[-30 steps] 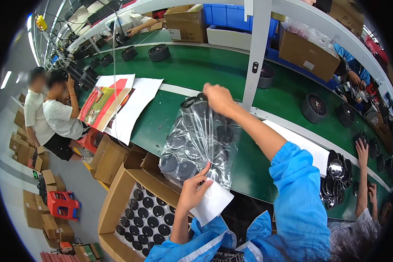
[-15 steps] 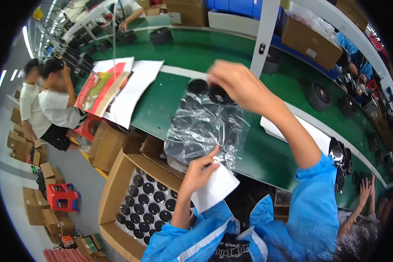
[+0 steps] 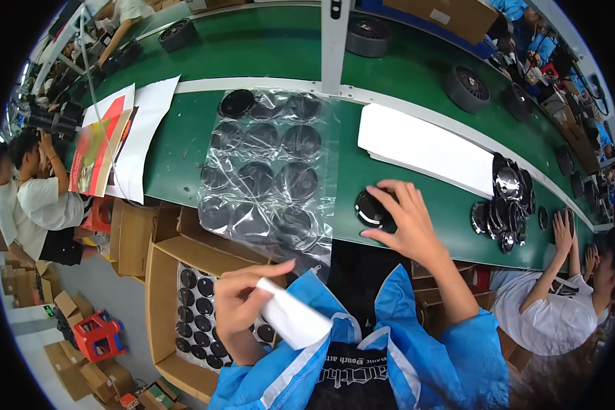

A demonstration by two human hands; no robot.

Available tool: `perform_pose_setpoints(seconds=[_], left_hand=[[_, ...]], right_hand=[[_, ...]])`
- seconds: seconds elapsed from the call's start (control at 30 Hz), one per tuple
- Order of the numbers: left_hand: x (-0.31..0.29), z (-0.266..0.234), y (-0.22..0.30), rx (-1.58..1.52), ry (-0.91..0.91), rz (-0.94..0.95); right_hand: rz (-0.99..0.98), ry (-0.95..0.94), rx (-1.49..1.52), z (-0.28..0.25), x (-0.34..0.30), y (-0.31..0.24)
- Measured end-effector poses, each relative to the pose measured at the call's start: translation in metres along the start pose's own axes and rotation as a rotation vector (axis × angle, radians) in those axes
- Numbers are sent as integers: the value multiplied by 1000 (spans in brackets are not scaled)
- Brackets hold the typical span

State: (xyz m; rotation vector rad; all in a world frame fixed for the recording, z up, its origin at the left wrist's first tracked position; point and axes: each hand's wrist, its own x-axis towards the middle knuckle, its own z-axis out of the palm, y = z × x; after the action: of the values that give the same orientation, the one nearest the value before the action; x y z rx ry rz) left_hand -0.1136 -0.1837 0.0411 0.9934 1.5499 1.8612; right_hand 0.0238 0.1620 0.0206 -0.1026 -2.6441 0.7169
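Observation:
My left hand (image 3: 239, 301) pinches a small white sheet (image 3: 292, 316) between thumb and fingers, in front of my jacket. My right hand (image 3: 411, 222) curves its thumb and fingers around a glossy black round cap (image 3: 370, 209) on the green bench. To its left lies a clear plastic sheet of pockets (image 3: 326, 157) holding rows of black round caps. One cap (image 3: 236, 103) at its far left corner looks darker and less covered by film. Farther right, a heap of glossy black caps (image 3: 504, 208) sits beside a long stack of white paper (image 3: 424, 147).
An open cardboard box (image 3: 158, 307) below the bench holds layers of caps. Printed sheets (image 3: 102, 147) lie at left. Black wheels (image 3: 466, 89) stand on the green belt beyond a metal post (image 3: 335, 48). A co-worker's hands (image 3: 564, 232) rest on the bench at right.
My right hand has left the far end of the pocket sheet and come right and nearer, to a cap on the bench. My left hand has drawn back with the white sheet. The view has shifted.

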Motion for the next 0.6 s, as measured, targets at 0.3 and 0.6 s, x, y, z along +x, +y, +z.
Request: perform_pose_setpoints(seconds=[0.3, 0.6], left_hand=[[33, 16, -12, 4, 96, -283], [42, 3, -22, 558, 137, -277]], right_hand=[[261, 77, -148, 17, -19, -17], [-291, 215, 184, 50, 172, -45]])
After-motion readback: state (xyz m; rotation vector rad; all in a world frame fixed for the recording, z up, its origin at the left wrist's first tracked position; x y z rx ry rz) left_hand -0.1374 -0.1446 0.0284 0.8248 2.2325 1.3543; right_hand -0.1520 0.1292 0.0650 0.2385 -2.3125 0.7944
